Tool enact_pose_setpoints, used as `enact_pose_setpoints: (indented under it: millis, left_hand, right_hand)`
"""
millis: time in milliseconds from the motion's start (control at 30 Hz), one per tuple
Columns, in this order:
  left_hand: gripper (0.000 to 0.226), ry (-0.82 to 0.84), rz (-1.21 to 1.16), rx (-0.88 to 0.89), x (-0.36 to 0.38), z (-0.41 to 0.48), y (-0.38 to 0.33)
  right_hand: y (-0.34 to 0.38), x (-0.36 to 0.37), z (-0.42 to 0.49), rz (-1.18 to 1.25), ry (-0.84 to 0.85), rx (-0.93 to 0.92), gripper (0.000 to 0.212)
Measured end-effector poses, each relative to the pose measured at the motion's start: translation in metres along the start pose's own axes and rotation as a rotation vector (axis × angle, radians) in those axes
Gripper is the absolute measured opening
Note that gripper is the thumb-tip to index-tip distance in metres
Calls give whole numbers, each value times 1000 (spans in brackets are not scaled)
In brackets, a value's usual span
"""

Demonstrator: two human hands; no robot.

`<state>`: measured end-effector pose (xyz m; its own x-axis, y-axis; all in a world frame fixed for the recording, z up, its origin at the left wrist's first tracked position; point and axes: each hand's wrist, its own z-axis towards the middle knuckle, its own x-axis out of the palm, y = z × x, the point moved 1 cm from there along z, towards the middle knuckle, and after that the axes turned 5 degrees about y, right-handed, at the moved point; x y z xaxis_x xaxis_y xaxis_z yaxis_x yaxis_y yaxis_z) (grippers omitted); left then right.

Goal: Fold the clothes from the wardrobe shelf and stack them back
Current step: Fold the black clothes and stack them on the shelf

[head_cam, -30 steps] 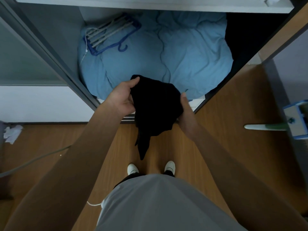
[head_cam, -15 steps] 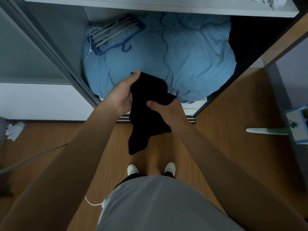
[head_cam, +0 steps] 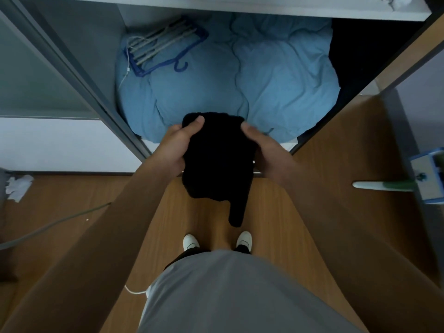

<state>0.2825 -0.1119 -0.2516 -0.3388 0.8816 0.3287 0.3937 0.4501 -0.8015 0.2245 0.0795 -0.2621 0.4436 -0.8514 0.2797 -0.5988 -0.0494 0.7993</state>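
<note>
Black garment (head_cam: pixel 217 162) is hanging bunched between the thumbs, left hand (head_cam: pixel 176 149) and right hand (head_cam: pixel 269 155) each gripping a side, one loose end dangling below the fingers, so folding is looking half done, with stacking on the wardrobe shelf (head_cam: pixel 216 4) not yet begun.
</note>
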Motion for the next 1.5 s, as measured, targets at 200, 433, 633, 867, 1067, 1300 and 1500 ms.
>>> enact_pose_setpoints:
  millis: [200,433,633,867,1067,1300,1500]
  left_hand:
    - [38,187,129,-29,-17,-1,3]
    - [30,-67,104,-38,-31,9,7]
    - [32,-168,27,-146,-34,10,12]
    - [27,-277,65,-244,-51,17,19]
    - [42,-280,500,-78,-61,24,23]
    - [47,238,345,-40,-54,6,20]
    - [67,201,849,23,-44,11,19]
  right_hand:
    - [-8,1,-1,-6,-170,-78,20]
    - [-2,-13,4,68,-405,-58,18]
    - [-9,-18,5,-62,-347,-140,11]
    - [-22,-17,2,-279,-298,-62,22]
    - [-18,-15,-2,-411,-375,-126,56]
    - [-8,-15,-11,-198,-227,-93,12]
    - [-7,-16,-15,-556,-130,-83,47]
